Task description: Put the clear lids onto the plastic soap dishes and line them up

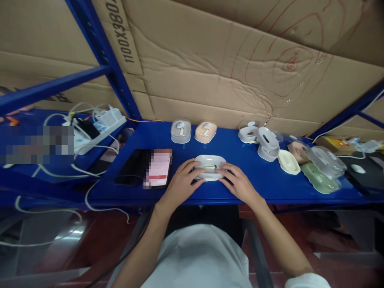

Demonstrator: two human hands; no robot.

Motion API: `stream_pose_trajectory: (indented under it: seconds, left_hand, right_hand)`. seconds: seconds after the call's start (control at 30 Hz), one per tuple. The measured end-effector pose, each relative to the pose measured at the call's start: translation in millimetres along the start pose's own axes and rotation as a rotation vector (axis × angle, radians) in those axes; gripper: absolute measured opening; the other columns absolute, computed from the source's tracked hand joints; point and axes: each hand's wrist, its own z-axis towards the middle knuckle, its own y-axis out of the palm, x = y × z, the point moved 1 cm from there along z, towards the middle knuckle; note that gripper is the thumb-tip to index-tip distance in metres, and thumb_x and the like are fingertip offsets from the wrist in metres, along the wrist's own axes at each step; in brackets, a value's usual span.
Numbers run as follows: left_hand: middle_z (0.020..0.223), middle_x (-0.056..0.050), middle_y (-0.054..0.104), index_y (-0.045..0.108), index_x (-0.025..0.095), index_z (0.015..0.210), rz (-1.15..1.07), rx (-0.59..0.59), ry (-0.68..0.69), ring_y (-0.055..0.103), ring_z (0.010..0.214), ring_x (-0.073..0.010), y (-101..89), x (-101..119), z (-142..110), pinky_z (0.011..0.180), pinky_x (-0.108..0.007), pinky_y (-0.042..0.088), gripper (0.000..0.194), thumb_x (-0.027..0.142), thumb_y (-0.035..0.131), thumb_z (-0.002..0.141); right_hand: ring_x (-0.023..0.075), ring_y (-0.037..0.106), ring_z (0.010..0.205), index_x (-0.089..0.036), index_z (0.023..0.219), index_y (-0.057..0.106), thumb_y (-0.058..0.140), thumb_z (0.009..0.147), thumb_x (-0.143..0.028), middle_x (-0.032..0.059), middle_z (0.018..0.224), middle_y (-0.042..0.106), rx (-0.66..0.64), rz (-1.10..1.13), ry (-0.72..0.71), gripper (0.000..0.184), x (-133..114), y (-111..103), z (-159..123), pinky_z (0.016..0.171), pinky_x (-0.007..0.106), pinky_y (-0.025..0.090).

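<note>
Blue table [228,142] bears pale dish [210,161]; cardboard [192,68] stands behind.

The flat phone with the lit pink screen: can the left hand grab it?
Probably yes: the left hand is close beside the phone, with nothing showing between them. It would likely have to leave the pale grey oval dish first.

- Centre: left hand [184,180] and right hand [240,184] grip opposite ends of a grey dish [210,159] on the blue desk [226,140].
- Above centre: grey lidded box [181,135] just beside peach lidded box [205,135].
- Left of centre: phone [160,170], screen lit.
- Right: cream dish [289,162] near green tray [313,177].
- Top: cardboard panel [192,60], red line markings at upper right.
</note>
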Motion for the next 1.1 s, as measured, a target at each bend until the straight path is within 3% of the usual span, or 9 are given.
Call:
stream_pose_trajectory:
  seconds: [0.13,0.3,0.47,0.6,0.73,0.87,0.97,1.1]
  left_hand:
    - [0.145,-0.010,0.069,0.075,0.023,0.120,0.046,-0.022,0.039,0.054,0.149,-0.0337,-0.5,3,0,0.126,-0.061,0.043,0.021,0.020,0.072,0.099]
    - [0.131,-0.010,0.075,0.072,0.021,0.122,0.008,-0.048,0.102,0.063,0.140,-0.0296,2.7,3,-3,0.121,-0.052,0.052,0.022,0.017,0.067,0.101]
    - [0.159,-0.014,0.058,0.071,0.022,0.132,0.026,-0.041,0.067,0.052,0.152,-0.0333,0.1,6,-3,0.123,-0.054,0.050,0.029,0.023,0.065,0.103]
    - [0.162,-0.014,0.054,0.068,0.025,0.141,0.053,-0.033,0.007,0.051,0.151,-0.0358,-2.1,8,-4,0.122,-0.058,0.050,0.037,0.030,0.065,0.104]
    - [0.153,-0.011,0.062,0.072,0.026,0.134,0.043,-0.064,0.010,0.060,0.142,-0.0326,-0.3,6,-5,0.118,-0.055,0.054,0.030,0.029,0.062,0.105]
    - [0.148,-0.011,0.065,0.074,0.024,0.129,0.049,-0.092,0.003,0.063,0.137,-0.0314,0.6,5,-6,0.115,-0.053,0.055,0.027,0.027,0.062,0.106]
    - [0.146,-0.012,0.067,0.074,0.022,0.128,0.062,-0.108,-0.006,0.065,0.134,-0.0314,0.3,6,-6,0.112,-0.052,0.057,0.026,0.027,0.061,0.106]
    - [0.145,-0.012,0.067,0.073,0.021,0.128,0.076,-0.116,-0.007,0.065,0.133,-0.0316,-0.1,6,-5,0.112,-0.052,0.057,0.026,0.027,0.060,0.106]
  right_hand:
    - [0.0283,0.062,0.139,-0.029,0.147,0.063,0.061,0.106,-0.026,0.0120,0.141,0.068,-0.017,-0.017,-0.033,0.041,0,-4,3,0.118,0.053,0.054]
    - [0.0262,0.060,0.144,-0.024,0.139,0.066,0.061,0.107,-0.027,0.0112,0.142,0.070,-0.045,-0.010,-0.083,0.033,-5,-1,6,0.124,0.053,0.048]
    - [0.0258,0.063,0.138,-0.024,0.137,0.068,0.060,0.107,-0.028,0.0111,0.138,0.073,-0.110,-0.078,-0.069,0.031,3,-7,10,0.120,0.053,0.050]
    - [0.0317,0.062,0.140,-0.021,0.135,0.070,0.060,0.106,-0.031,0.0158,0.143,0.070,-0.149,-0.197,0.030,0.033,46,-22,34,0.117,0.058,0.049]
    - [0.0260,0.060,0.142,-0.024,0.144,0.066,0.046,0.110,-0.032,0.0102,0.150,0.066,-0.198,-0.343,0.162,0.041,111,-39,83,0.118,0.048,0.049]
    - [0.0369,0.049,0.148,-0.010,0.155,0.053,0.041,0.104,-0.019,0.0220,0.161,0.053,-0.114,-0.523,0.350,0.053,162,-51,128,0.120,0.059,0.038]
    - [0.0408,0.047,0.146,-0.006,0.154,0.052,0.048,0.097,-0.014,0.0264,0.157,0.055,-0.122,-0.603,0.399,0.057,181,-51,143,0.121,0.063,0.030]
    - [0.0403,0.049,0.140,-0.005,0.143,0.063,0.043,0.098,-0.012,0.0286,0.148,0.060,-0.157,-0.646,0.396,0.049,187,-44,144,0.121,0.063,0.025]
